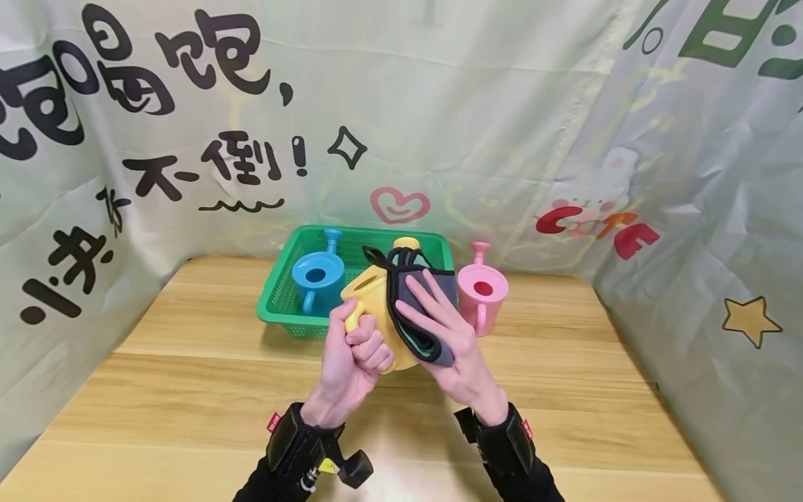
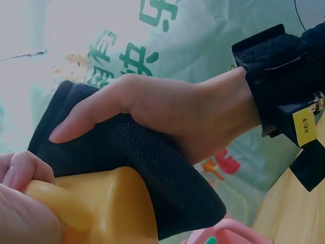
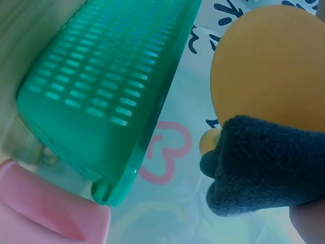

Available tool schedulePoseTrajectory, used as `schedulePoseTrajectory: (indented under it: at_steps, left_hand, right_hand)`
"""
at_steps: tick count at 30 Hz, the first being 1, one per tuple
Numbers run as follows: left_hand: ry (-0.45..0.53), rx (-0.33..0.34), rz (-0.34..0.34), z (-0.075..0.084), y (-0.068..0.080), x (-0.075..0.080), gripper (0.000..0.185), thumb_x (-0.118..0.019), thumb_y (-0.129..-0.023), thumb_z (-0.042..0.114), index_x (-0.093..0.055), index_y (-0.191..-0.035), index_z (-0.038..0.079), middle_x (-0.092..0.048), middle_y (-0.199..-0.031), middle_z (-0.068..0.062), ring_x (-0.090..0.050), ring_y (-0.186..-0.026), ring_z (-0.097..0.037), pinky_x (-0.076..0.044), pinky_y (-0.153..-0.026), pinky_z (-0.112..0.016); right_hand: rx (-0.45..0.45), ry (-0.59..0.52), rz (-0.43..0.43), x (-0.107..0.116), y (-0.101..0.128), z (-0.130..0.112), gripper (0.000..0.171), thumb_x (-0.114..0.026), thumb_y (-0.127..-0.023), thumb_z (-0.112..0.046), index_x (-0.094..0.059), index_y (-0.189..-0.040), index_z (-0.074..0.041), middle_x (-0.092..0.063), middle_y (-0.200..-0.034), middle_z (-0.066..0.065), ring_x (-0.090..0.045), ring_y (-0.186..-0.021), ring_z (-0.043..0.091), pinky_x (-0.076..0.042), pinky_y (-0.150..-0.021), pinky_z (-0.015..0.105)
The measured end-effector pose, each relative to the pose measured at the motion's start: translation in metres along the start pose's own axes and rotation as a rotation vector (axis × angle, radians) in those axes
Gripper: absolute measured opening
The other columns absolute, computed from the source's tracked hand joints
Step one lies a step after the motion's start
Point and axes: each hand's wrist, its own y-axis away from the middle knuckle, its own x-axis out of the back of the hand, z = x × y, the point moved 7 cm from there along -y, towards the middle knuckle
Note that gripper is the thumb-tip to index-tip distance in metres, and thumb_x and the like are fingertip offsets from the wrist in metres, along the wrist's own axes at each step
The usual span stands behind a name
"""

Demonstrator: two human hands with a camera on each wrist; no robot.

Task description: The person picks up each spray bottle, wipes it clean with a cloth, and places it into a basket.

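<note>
Can base [image 3: 269, 66], right-wrist view only

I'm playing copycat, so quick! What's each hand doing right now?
Left hand: closed, holding the yellow watering can by its handle.
Right hand: open, pressing the folded gray cloth against the can.

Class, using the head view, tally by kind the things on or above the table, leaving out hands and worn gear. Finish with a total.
Watering cans: 3 (blue can, yellow can, pink can)
Baskets: 1 (green basket)
Cloths: 1 (dark grey cloth)
Total: 5
</note>
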Motion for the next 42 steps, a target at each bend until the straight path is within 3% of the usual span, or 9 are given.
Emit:
schedulePoseTrajectory:
  at_steps: [5, 10, 14, 21, 29, 34, 38, 42]
  left_hand:
    - [-0.008, 0.001, 0.013, -0.001, 0.001, 0.000, 0.054, -0.008, -0.108, 0.041, -0.026, -0.061, 0.022, -0.021, -0.053, 0.008, -0.016, -0.045, -0.011, -0.005, -0.051, -0.030]
    - [-0.051, -0.006, 0.049, -0.003, 0.001, 0.000, 0.056, -0.010, -0.108, 0.041, -0.030, -0.059, 0.023, -0.023, -0.052, 0.008, -0.019, -0.045, -0.011, -0.007, -0.052, -0.031]
    - [-0.085, -0.034, 0.071, -0.004, 0.001, 0.000, 0.054, -0.011, -0.108, 0.040, -0.028, -0.059, 0.023, -0.021, -0.051, 0.008, -0.016, -0.044, -0.010, -0.006, -0.051, -0.032]
    - [-0.142, -0.034, 0.114, -0.007, 0.001, 0.000, 0.054, -0.012, -0.108, 0.039, -0.029, -0.058, 0.025, -0.021, -0.050, 0.010, -0.016, -0.044, -0.010, -0.007, -0.051, -0.032]
    - [-0.190, -0.119, 0.097, -0.002, 0.001, -0.001, 0.052, -0.012, -0.108, 0.034, -0.027, -0.060, 0.022, -0.020, -0.049, 0.007, -0.013, -0.044, -0.014, -0.006, -0.049, -0.034]
    - [-0.228, -0.127, 0.095, -0.002, 0.002, -0.003, 0.051, -0.012, -0.108, 0.033, -0.025, -0.060, 0.021, -0.019, -0.050, 0.007, -0.012, -0.045, -0.016, -0.007, -0.050, -0.034]
    - [-0.250, -0.125, 0.063, -0.002, 0.002, -0.006, 0.050, -0.010, -0.108, 0.032, -0.023, -0.061, 0.020, -0.018, -0.051, 0.006, -0.012, -0.045, -0.016, -0.008, -0.050, -0.035]
    - [-0.231, -0.133, 0.032, -0.001, 0.002, -0.008, 0.050, -0.008, -0.108, 0.031, -0.023, -0.061, 0.019, -0.018, -0.051, 0.005, -0.011, -0.045, -0.016, -0.006, -0.049, -0.035]
  right_hand:
    - [0.083, 0.162, -0.019, -0.004, -0.001, -0.008, 0.042, -0.048, -0.101, -0.031, -0.063, -0.136, -0.014, -0.050, -0.153, 0.010, -0.033, -0.150, 0.042, -0.027, -0.122, 0.048]
    - [0.093, 0.225, -0.016, -0.007, -0.002, -0.011, 0.042, -0.049, -0.099, -0.030, -0.063, -0.136, -0.014, -0.051, -0.153, 0.011, -0.034, -0.149, 0.043, -0.028, -0.119, 0.052]
    - [0.070, 0.181, -0.003, -0.008, -0.002, -0.008, 0.043, -0.049, -0.101, -0.030, -0.062, -0.138, -0.013, -0.049, -0.154, 0.012, -0.033, -0.150, 0.043, -0.026, -0.123, 0.053]
    - [-0.034, -0.005, 0.045, -0.006, 0.000, 0.000, 0.044, -0.056, -0.099, -0.025, -0.058, -0.141, -0.011, -0.043, -0.158, 0.012, -0.028, -0.153, 0.040, -0.020, -0.127, 0.042]
    - [0.106, 0.092, 0.031, -0.012, -0.001, -0.007, 0.044, -0.046, -0.100, -0.022, -0.059, -0.140, -0.010, -0.045, -0.156, 0.014, -0.030, -0.150, 0.046, -0.022, -0.126, 0.049]
    - [0.043, -0.006, 0.061, -0.010, 0.000, -0.004, 0.043, -0.050, -0.100, -0.021, -0.058, -0.140, -0.007, -0.042, -0.158, 0.015, -0.028, -0.152, 0.044, -0.020, -0.127, 0.046]
    - [-0.038, -0.079, 0.101, -0.006, 0.000, 0.000, 0.043, -0.056, -0.099, -0.019, -0.058, -0.141, -0.008, -0.041, -0.159, 0.014, -0.028, -0.153, 0.038, -0.011, -0.128, 0.044]
    - [0.004, -0.043, 0.093, -0.005, 0.000, -0.002, 0.043, -0.052, -0.101, -0.025, -0.058, -0.141, -0.009, -0.042, -0.159, 0.014, -0.028, -0.153, 0.040, -0.013, -0.128, 0.045]
